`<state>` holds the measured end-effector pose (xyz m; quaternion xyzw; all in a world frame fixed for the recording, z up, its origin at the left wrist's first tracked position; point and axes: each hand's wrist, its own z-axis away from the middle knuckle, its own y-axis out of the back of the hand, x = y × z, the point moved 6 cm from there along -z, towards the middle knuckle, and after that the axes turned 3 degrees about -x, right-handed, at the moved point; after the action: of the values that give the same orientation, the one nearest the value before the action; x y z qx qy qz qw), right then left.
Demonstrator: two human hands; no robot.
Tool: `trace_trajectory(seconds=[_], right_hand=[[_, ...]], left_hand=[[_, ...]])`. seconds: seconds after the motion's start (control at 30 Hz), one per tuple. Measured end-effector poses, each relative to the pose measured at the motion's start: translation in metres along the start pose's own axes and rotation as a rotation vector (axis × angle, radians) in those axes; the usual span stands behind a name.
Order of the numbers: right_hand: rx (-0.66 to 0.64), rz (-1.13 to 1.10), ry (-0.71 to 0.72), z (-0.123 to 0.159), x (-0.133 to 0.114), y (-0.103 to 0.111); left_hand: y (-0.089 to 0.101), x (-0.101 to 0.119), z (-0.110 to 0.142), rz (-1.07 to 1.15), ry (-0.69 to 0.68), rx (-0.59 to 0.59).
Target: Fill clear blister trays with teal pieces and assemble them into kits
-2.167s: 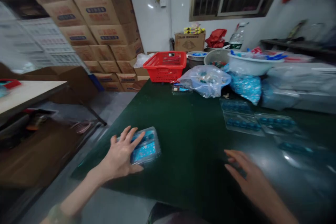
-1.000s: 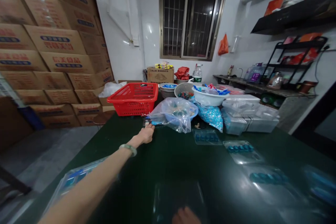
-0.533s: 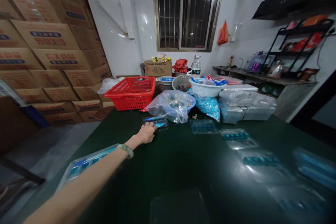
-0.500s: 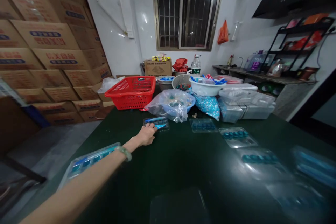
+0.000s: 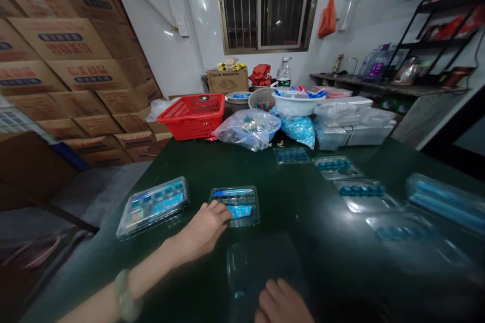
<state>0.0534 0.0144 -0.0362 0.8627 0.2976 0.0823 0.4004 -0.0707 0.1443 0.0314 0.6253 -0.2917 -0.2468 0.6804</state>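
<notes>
My left hand, with a pale bangle on the wrist, has its fingers closed on the left edge of a clear plastic tray. In that tray lie a blue pen and a blue patterned packet. At the bottom, my right hand has curled fingers over a clear plastic piece lying flat on the table. Whatever it holds, if anything, is hidden. A small blue spot shows on that plastic. Left of my left hand lies a stack of filled clear trays.
Several trays with blue pieces run along the right, beside a blurred stack of filled trays. Across the back of the dark green table stand a red basket, a plastic bag, a white basin and stacked clear boxes.
My left hand has drawn the tray with the pen and packet closer to me. My right hand has come into view at the bottom. The head view has tilted down.
</notes>
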Motion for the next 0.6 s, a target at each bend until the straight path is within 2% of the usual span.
trace_trajectory(seconds=[0.07,0.2,0.43,0.53,0.6], right_hand=[[0.014,-0.025,0.009,0.003,-0.002,0.001],[-0.071,0.019,0.117,0.006,-0.009,0.001],[-0.261,0.019,0.135,0.007,-0.009,-0.002],[-0.296,-0.030,0.128,0.002,-0.009,0.003],[-0.303,-0.079,0.106,0.002,-0.007,0.010]], left_hand=[[0.002,0.004,-0.002,0.014,0.000,0.025],[-0.002,0.008,-0.023,0.036,-0.046,0.053],[-0.015,0.003,-0.058,0.072,-0.088,0.067],[-0.008,0.006,-0.051,0.099,-0.062,0.101],[-0.001,0.016,-0.035,0.118,-0.046,0.128]])
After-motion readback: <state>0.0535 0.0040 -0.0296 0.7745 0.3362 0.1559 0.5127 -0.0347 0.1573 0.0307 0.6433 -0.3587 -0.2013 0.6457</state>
